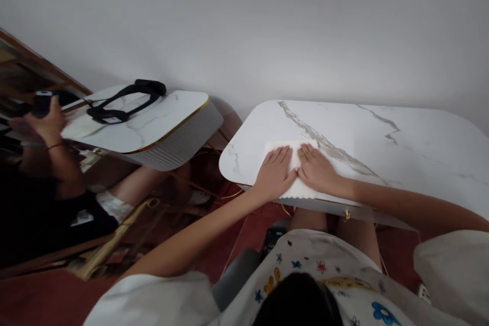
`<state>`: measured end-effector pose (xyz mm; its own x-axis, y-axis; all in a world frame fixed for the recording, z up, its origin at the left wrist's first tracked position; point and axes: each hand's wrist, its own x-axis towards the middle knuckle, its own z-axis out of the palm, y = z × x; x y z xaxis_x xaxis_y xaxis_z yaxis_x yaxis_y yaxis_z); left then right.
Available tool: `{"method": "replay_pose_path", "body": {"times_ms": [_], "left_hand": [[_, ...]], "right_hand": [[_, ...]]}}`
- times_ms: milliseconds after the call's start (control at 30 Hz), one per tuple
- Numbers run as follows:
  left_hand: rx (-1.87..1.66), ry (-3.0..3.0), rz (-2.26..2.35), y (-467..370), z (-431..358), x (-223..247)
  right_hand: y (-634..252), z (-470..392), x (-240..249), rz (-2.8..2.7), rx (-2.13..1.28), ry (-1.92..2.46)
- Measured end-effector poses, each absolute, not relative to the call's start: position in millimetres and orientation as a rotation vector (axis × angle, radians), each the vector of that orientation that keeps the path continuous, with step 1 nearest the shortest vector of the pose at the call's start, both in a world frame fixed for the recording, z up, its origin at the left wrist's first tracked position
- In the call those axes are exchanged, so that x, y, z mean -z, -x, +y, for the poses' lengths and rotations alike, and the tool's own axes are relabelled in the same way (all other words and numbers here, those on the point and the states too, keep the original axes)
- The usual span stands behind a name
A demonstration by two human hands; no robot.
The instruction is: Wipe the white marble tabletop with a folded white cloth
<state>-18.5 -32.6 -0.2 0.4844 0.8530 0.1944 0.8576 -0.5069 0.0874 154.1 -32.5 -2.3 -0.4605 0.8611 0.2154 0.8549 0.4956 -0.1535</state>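
Plain grey wall (244, 20) stands behind the marbled white surface (250, 135), & on its front part lies the white cloth (301, 191). Left hand (273, 175) and right hand (318, 170) both lie flat on it, fingers stretched, thumbs meeting or nearly so; nothing is gripped. Cloth is prob. light and soft, so it should fold easily & not break; it may slide on the smooth top. Best place for taking hold, I think, is its front edge, b/c the hands cover much of the middle. Below & right of the cloth, a gold knob (347, 215) sits on the front panel (330, 207), poss. a drawer; its contents are hidden. Far left of the cloth, a black headband-like device (153, 89) lies on another surface (191, 104), near a co-worker's hand (49, 123) w/ a phone (41, 106).
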Motion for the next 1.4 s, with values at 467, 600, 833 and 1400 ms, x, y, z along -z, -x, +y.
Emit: {"method": "replay_pose_path", "body": {"times_ms": [467, 600, 833, 1400], "left_hand": [[0.35, 2.699, -1.503, -76, 88, -8], [0.403, 2.677, -1.499, -72, 149, -2], [0.381, 2.724, -1.377, -98, 219, -4], [0.331, 2.852, -1.179, -98, 72, -6]], "right_hand": [[-245, 91, 10, -2.437, 0.133, 1.434], [-242, 147, 6, -2.454, 0.15, 1.459], [-262, 196, 2, -2.366, 0.188, 1.602], [-262, 33, 5, -2.332, 0.317, 1.724]]}}
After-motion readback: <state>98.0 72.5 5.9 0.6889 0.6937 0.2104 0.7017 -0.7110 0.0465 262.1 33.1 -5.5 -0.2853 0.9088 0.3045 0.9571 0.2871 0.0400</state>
